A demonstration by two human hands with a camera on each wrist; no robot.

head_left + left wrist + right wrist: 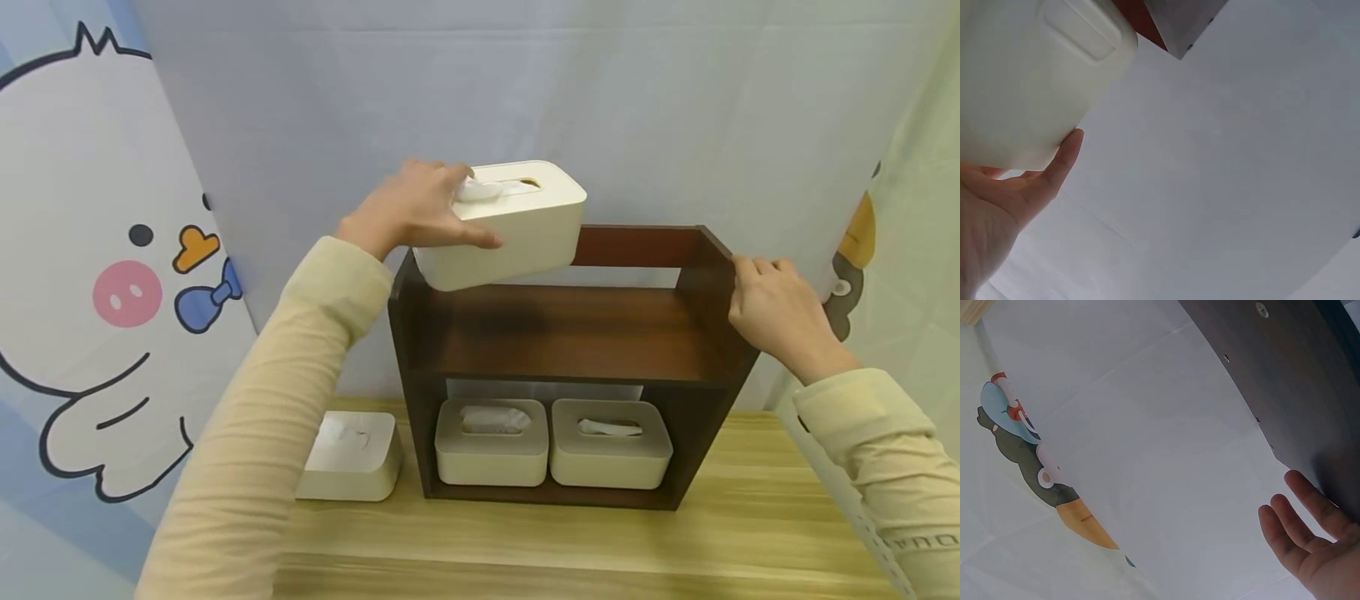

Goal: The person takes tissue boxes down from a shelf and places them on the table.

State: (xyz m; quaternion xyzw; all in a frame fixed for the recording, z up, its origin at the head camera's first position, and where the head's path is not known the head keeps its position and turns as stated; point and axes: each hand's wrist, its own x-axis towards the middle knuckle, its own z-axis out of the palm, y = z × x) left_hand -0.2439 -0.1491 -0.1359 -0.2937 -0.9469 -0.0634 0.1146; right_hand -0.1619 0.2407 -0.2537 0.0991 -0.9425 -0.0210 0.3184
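A cream tissue box (517, 233), with white tissue in its top slot, is held up tilted at the left end of a dark brown two-tier shelf (555, 375). My left hand (420, 208) grips it by its left end, thumb on the front face. The left wrist view shows the box's underside (1016, 81) above the fingers. At the upper front edge of the shelf's right side panel (1285, 387), my right hand (783, 312) holds on. In the right wrist view its fingers are outside the panel and its thumb is hidden.
Two similar tissue boxes, a left one (491, 467) and a right one (611, 467), stand side by side on the lower tier. Another cream box (356, 467) sits left of the shelf on the wooden table (525, 550). Pale curtains (300, 125) hang behind.
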